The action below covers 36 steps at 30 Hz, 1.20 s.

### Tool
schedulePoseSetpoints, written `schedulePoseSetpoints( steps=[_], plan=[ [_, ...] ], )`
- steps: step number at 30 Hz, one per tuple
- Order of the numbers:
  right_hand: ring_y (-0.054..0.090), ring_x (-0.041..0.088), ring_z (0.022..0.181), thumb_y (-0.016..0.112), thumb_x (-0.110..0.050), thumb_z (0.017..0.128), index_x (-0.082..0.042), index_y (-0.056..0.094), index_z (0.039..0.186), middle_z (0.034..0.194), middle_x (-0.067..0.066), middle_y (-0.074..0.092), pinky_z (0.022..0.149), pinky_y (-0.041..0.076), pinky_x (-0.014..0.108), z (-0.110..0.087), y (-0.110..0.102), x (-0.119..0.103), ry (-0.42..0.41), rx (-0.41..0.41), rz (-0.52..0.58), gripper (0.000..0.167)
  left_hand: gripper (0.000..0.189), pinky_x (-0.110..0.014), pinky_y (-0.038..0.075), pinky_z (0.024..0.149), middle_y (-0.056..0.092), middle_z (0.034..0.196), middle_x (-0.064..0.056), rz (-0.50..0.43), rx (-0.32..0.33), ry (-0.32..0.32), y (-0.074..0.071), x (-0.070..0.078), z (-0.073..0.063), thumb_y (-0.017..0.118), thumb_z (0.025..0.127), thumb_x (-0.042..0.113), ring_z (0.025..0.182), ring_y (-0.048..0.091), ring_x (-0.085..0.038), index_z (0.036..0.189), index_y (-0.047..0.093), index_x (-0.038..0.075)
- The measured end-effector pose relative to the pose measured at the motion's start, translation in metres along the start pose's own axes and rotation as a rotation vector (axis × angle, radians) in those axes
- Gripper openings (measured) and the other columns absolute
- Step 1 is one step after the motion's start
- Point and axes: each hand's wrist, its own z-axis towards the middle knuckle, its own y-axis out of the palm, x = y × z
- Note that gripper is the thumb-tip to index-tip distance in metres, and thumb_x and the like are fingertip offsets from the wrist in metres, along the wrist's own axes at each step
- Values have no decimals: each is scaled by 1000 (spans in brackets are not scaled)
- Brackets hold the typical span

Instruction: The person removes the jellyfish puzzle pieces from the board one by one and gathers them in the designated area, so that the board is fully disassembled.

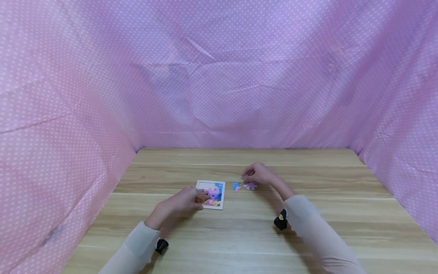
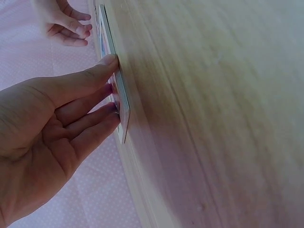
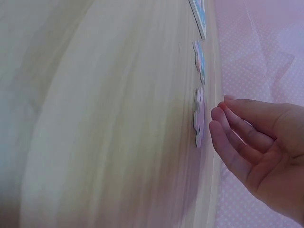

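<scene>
A square jigsaw puzzle [image 1: 215, 192] with a pink figure on blue and yellow lies in a white-bordered tray [image 1: 223, 198] on the table. My left hand [image 1: 186, 198] rests on its left part, fingertips on the picture. In the left wrist view, the left thumb [image 2: 97, 76] touches the tray's near edge. To the right of the tray lie a blue-and-pink puzzle piece [image 1: 236, 186] and a purple puzzle piece [image 1: 250, 186]. My right hand [image 1: 259, 174] hovers just over and beyond the purple piece, its fingers loosely bent with nothing between them.
The wooden table [image 1: 239, 236] carries the tray and pieces near its middle. Pink dotted cloth [image 1: 239, 95] hangs behind the table and along both sides. A black wrist device [image 1: 281, 220] sits at the right sleeve, another black device [image 1: 162, 246] at the left.
</scene>
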Motion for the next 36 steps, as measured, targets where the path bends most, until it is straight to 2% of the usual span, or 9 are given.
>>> schedulePoseSetpoints(
  steps=[4, 7, 8, 15, 22, 29, 36],
  plan=[
    [69, 19, 90, 70, -6, 94, 4, 74, 106, 101, 16, 77, 80, 56, 30, 5, 6, -7, -1, -18, 8, 17, 34, -41, 49, 105, 60, 145, -7, 16, 1, -1, 1, 1, 1, 72, 95, 10, 143, 49, -28, 128, 71, 10],
    [71, 22, 94, 70, -7, 95, 4, 74, 107, 103, 16, 77, 86, 58, 34, 9, 10, -12, -18, -29, 9, 17, 33, -40, 49, 104, 61, 145, -7, 15, 3, 1, 1, 1, 1, 72, 95, 9, 143, 49, -28, 128, 71, 9],
    [71, 22, 95, 70, -7, 95, 4, 74, 107, 103, 16, 77, 86, 58, 34, 10, 11, -15, -22, -34, 9, 17, 33, -42, 48, 107, 61, 145, -8, 11, 3, 2, 1, 1, 1, 72, 95, 9, 143, 49, -28, 128, 71, 9],
    [72, 22, 94, 70, -6, 95, 4, 74, 107, 104, 16, 77, 84, 58, 31, 20, 22, -26, -29, -69, 21, 17, 35, -46, 45, 112, 58, 148, -6, 19, -11, 5, 1, -1, 1, 72, 95, 11, 144, 48, -28, 130, 70, 12],
    [73, 25, 99, 69, -3, 95, 5, 73, 109, 106, 17, 77, 89, 58, 32, 29, 28, -32, -60, -89, 16, 17, 35, -45, 46, 111, 57, 148, -8, 31, -4, 22, 1, -3, 2, 71, 96, 12, 143, 49, -30, 130, 70, 12],
    [73, 24, 103, 70, -5, 94, 3, 73, 113, 110, 16, 77, 92, 57, 32, 35, 35, -37, -65, -114, 28, 20, 35, -43, 45, 110, 56, 150, -7, 19, 0, 5, 0, -2, 2, 69, 97, 13, 145, 46, -28, 132, 69, 14],
    [73, 19, 97, 73, -5, 92, 2, 73, 113, 107, 14, 77, 87, 57, 25, 43, 44, -41, -101, -155, 39, 22, 33, -50, 42, 114, 58, 147, -12, 11, 1, 19, -1, -2, 1, 71, 96, 11, 143, 48, -32, 129, 70, 10]
  ],
)
